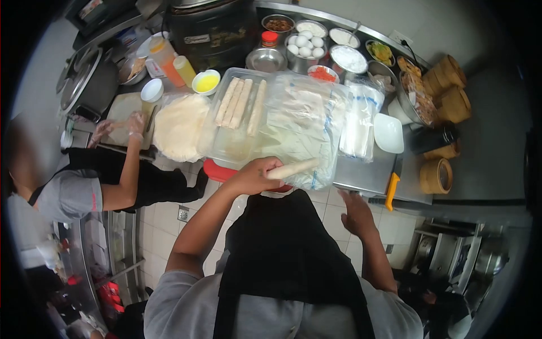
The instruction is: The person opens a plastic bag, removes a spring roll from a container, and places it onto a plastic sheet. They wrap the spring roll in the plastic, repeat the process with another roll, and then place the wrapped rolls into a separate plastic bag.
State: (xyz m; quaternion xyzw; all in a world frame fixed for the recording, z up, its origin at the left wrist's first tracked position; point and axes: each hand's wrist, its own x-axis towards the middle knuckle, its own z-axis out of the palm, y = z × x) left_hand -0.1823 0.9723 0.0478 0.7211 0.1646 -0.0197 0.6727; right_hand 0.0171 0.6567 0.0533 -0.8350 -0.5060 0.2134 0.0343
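Observation:
My left hand is closed around one end of a pale roll, which points to the right above the near part of a plastic-covered tray. Several similar rolls lie side by side in a clear plastic container at the tray's left, with one roll a little apart. Off the counter's front edge, my right hand is empty, its fingers apart and pointing up-left. An orange-handled knife lies at the counter edge to its right.
Round flat dough sheets lie left of the container. A gloved co-worker works at a board farther left. Behind stand bowls, a pot of eggs and sauce bottles. A white dish and bamboo steamers are at right.

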